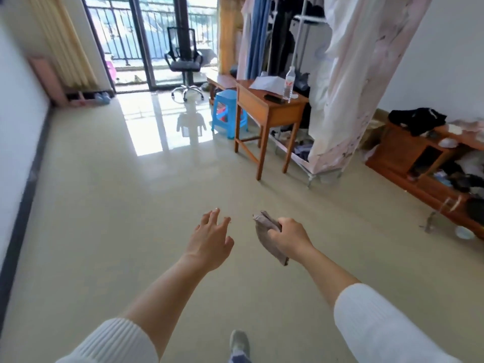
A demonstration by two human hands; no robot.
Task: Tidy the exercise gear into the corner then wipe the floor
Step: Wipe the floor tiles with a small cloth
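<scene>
Desk (272,108) right of floor (117,192); stool (228,112) under desk; chair (185,64) behind.

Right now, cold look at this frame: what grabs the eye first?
Two bare forearms reach out low in the centre: the right hand grips a crumpled grey-brown cloth, the left hand is open and empty beside it. Beyond them lies a wide stretch of pale, glossy floor with window glare near the black office chair at the balcony door. On the right, a blue stool stands against a wooden desk.

Home bedroom: fabric wardrobe (348,82), desk (272,106).
</scene>
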